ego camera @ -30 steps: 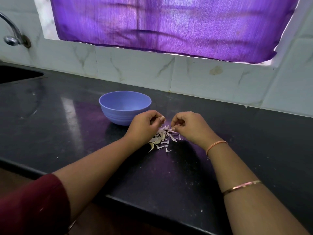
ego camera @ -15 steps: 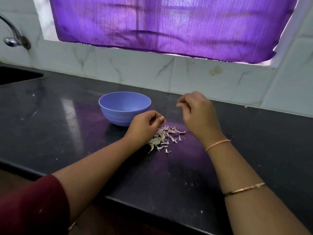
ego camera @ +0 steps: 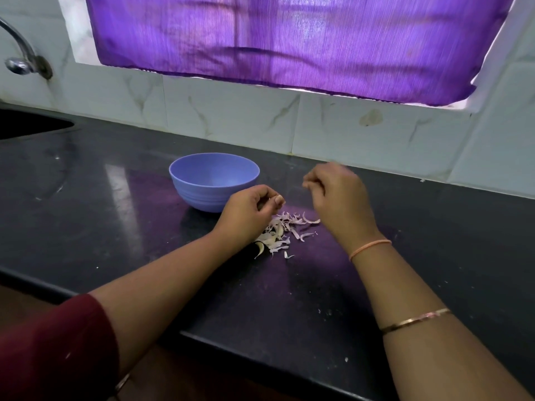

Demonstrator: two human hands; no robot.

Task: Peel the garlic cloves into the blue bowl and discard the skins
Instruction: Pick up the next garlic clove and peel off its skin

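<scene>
The blue bowl stands on the black counter, and the part of its inside that I can see looks empty. Just right of it, my left hand rests low, its fingers curled round a garlic clove that is mostly hidden in the fist. A pile of pale garlic skins lies on the counter below and between my hands. My right hand is raised above the pile, right of the bowl. Its fingertips are pinched together, apparently on a bit of skin, which is blurred and tiny.
The black counter has its front edge close to me. A sink and a tap are at far left. A tiled wall and a purple curtain run behind the counter.
My right hand has lifted up and away from my left hand and the skin pile. It has stayed raised for the last half second. My left hand has stayed put.
</scene>
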